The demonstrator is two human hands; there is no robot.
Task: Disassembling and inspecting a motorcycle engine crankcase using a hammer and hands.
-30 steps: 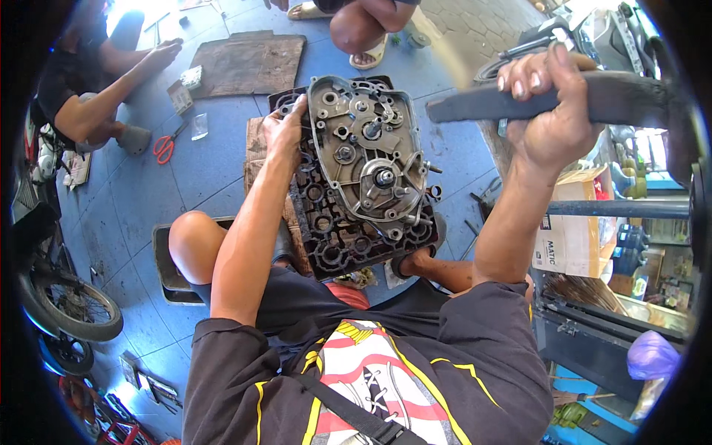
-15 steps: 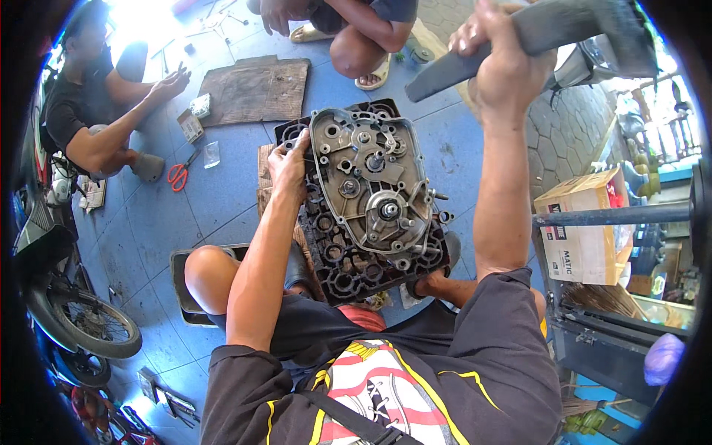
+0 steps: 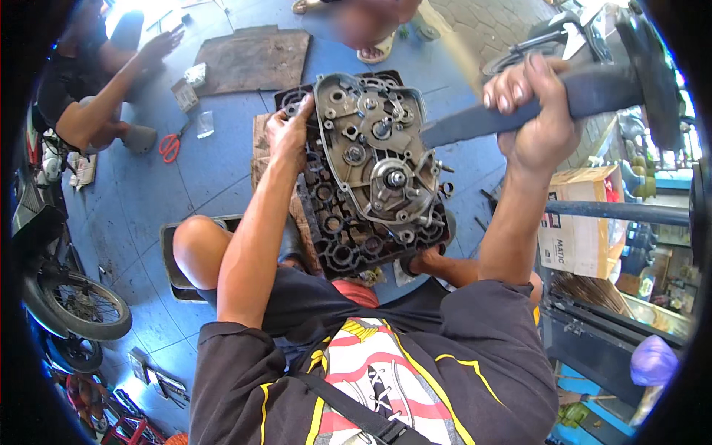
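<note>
A grey metal engine crankcase half [image 3: 363, 174], with shafts and bearings standing up from it, lies on a dark, oily grid-like rack [image 3: 326, 200] between my knees. My left hand [image 3: 289, 137] grips the casing's upper left edge, thumb on top and fingers at its side. Raised at the right, my right hand [image 3: 538, 111] is wrapped round the dark handle of a hammer [image 3: 604, 93]. The hammer's head is blurred at the upper right, and the handle's butt points toward the casing from above.
Wooden boards [image 3: 259, 55] lie on the blue tiles, with red-handled scissors [image 3: 170, 147] nearby. One person [image 3: 89, 96] crouches at the left, another [image 3: 371, 26] ahead. A motorcycle wheel [image 3: 81, 304] stands at left, a cardboard box [image 3: 575, 252] at right. A tray [image 3: 174, 274] sits by my left knee.
My right hand has come down and a little to the right with the hammer. The left hand keeps its hold on the casing. The view has shifted slightly.
</note>
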